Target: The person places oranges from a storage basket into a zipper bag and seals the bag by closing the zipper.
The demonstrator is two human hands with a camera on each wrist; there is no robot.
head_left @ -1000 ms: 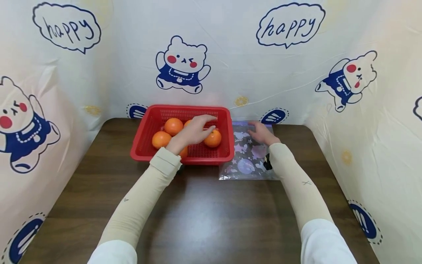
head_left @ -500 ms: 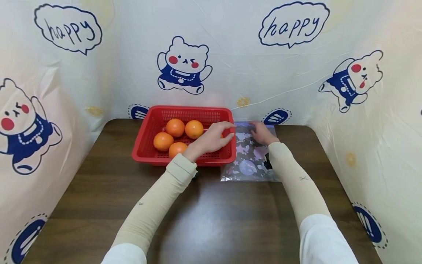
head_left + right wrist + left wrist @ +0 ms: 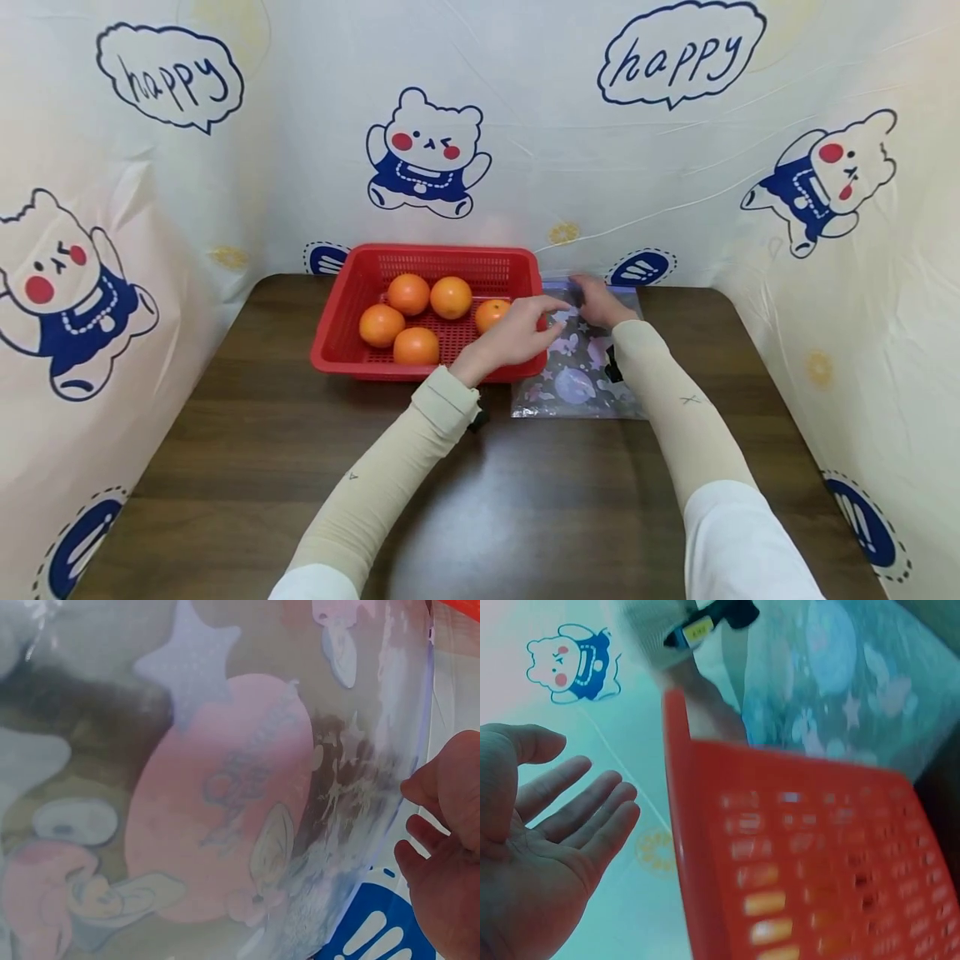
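A patterned clear plastic bag (image 3: 576,385) with a purple top strip lies flat on the table at the right of a red plastic basket (image 3: 330,354). My left hand (image 3: 513,337) hovers over the basket's right end, its fingers reaching toward the bag. In the left wrist view that hand (image 3: 555,825) holds nothing, palm showing and fingers loosely bent beside the basket's rim. At the bag's far edge is my right hand (image 3: 602,302). The right wrist view has its thumb and bent fingertips right at the bag's edge (image 3: 420,750).
Several oranges (image 3: 381,325) sit in the basket, one partly behind the left hand. The wooden table (image 3: 480,508) ends at the back against a printed cloth (image 3: 300,167), which also hangs at both sides.
My left hand has moved right across the basket, uncovering the oranges, toward the bag. The right hand stays at the bag's far edge. The head view has shifted slightly.
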